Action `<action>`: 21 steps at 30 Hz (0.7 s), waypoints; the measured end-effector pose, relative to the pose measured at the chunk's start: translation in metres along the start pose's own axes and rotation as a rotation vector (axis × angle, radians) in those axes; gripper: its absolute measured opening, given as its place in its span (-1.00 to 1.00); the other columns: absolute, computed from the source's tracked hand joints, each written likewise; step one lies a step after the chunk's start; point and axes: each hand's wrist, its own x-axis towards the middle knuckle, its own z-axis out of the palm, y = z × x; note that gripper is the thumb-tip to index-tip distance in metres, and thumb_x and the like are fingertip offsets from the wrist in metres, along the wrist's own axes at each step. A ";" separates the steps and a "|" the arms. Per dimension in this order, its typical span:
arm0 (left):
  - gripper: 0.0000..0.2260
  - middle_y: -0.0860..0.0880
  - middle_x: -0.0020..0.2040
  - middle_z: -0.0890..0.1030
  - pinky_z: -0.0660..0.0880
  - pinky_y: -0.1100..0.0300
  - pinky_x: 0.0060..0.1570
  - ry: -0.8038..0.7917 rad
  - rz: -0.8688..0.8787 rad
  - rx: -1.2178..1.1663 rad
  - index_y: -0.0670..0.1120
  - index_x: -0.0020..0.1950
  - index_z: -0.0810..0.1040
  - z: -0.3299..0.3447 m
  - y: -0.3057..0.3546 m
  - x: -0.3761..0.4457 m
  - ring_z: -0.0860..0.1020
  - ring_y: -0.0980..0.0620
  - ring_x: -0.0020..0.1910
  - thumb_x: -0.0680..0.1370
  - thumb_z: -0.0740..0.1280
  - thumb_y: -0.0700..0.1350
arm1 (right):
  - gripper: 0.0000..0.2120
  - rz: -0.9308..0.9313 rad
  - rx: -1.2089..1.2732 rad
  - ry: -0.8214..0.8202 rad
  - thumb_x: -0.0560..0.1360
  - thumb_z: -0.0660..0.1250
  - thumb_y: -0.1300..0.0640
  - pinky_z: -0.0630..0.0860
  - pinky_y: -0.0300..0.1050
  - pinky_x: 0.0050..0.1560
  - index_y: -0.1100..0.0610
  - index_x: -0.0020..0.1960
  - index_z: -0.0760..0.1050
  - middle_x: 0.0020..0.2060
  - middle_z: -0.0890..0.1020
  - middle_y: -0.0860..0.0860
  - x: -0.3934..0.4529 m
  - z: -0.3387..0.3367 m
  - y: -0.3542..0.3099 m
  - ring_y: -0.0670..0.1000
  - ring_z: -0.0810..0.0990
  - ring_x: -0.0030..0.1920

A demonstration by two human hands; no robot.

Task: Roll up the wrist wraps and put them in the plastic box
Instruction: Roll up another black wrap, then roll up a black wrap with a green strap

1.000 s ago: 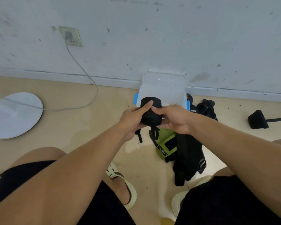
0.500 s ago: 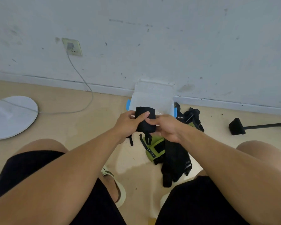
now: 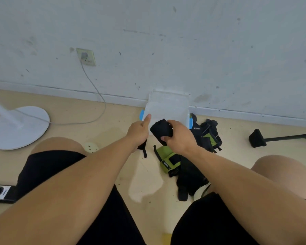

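Note:
My right hand (image 3: 179, 137) grips a rolled black wrist wrap (image 3: 161, 130) at the near rim of the clear plastic box (image 3: 168, 106), which stands against the wall with blue side latches. My left hand (image 3: 139, 130) is just left of the roll and apart from it. Its thumb points up at the box's left edge and its fingers are hidden under the palm, with nothing seen in them. A green and black wrap (image 3: 169, 161) and more black wraps (image 3: 191, 175) lie on the floor below my right hand. A black strap (image 3: 144, 152) shows under my left hand.
Black and green gear (image 3: 208, 134) is piled right of the box. A white fan base (image 3: 19, 127) with its cable sits at the left, plugged into a wall socket (image 3: 86, 56). A black-handled tool (image 3: 257, 138) lies at the right. My knees frame the floor space.
My left hand has let go of the roll and moved left. My right hand alone has carried the roll forward and lower, to the box's near rim.

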 end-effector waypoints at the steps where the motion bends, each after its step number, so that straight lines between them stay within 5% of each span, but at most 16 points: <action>1: -0.58 -0.14 0.14 0.60 0.48 0.02 0.15 0.054 0.017 0.037 -0.15 0.17 0.57 0.000 -0.006 0.004 0.55 -0.10 0.09 0.73 0.11 0.16 | -0.39 0.056 0.031 -0.021 0.51 0.50 0.02 0.58 0.08 0.26 0.05 0.50 0.38 0.32 0.59 0.01 0.003 0.003 0.013 0.11 0.60 0.26; 4: -0.66 -0.11 0.47 0.49 0.38 0.16 0.15 0.137 -0.004 0.162 -0.10 0.47 0.49 -0.001 -0.038 0.020 0.49 -0.12 0.38 0.70 0.18 -0.15 | -0.42 0.318 0.191 -0.078 0.52 0.51 0.03 0.60 0.10 0.27 0.07 0.49 0.42 0.27 0.64 0.03 0.014 0.019 0.058 0.11 0.64 0.21; 8: -0.50 -0.11 0.60 0.31 0.34 0.18 0.22 -0.009 -0.079 0.371 -0.10 0.64 0.26 0.001 -0.095 0.049 0.41 -0.14 0.49 0.68 0.21 -0.21 | -0.45 0.612 0.406 -0.084 0.53 0.51 0.06 0.58 0.01 0.25 0.12 0.46 0.46 0.26 0.65 0.08 0.037 0.060 0.101 0.06 0.61 0.15; 11: -0.42 -0.13 0.67 0.16 0.27 0.09 0.48 -0.134 -0.131 0.520 -0.13 0.68 0.10 0.001 -0.128 0.079 0.27 -0.15 0.59 0.68 0.22 -0.19 | -0.38 0.687 0.524 -0.100 0.53 0.52 0.04 0.56 -0.02 0.25 0.15 0.51 0.42 0.29 0.62 0.08 0.062 0.100 0.107 0.07 0.59 0.19; 16: -0.36 -0.13 0.72 -0.04 0.06 0.05 0.59 -0.234 -0.178 0.611 -0.11 0.72 -0.04 0.016 -0.154 0.141 0.03 -0.14 0.68 0.71 0.20 -0.11 | -0.47 0.722 0.709 -0.095 0.56 0.48 0.08 0.51 -0.05 0.21 0.14 0.48 0.44 0.29 0.63 0.05 0.115 0.153 0.102 0.06 0.58 0.17; 21: -0.48 -0.21 0.66 0.15 0.14 0.01 0.56 -0.152 -0.175 0.502 -0.12 0.69 0.12 0.033 -0.163 0.204 0.18 -0.19 0.63 0.74 0.15 -0.07 | -0.57 0.766 0.996 -0.145 0.57 0.48 0.16 0.57 -0.02 0.27 0.16 0.40 0.51 0.11 0.68 0.00 0.170 0.188 0.101 0.05 0.64 0.14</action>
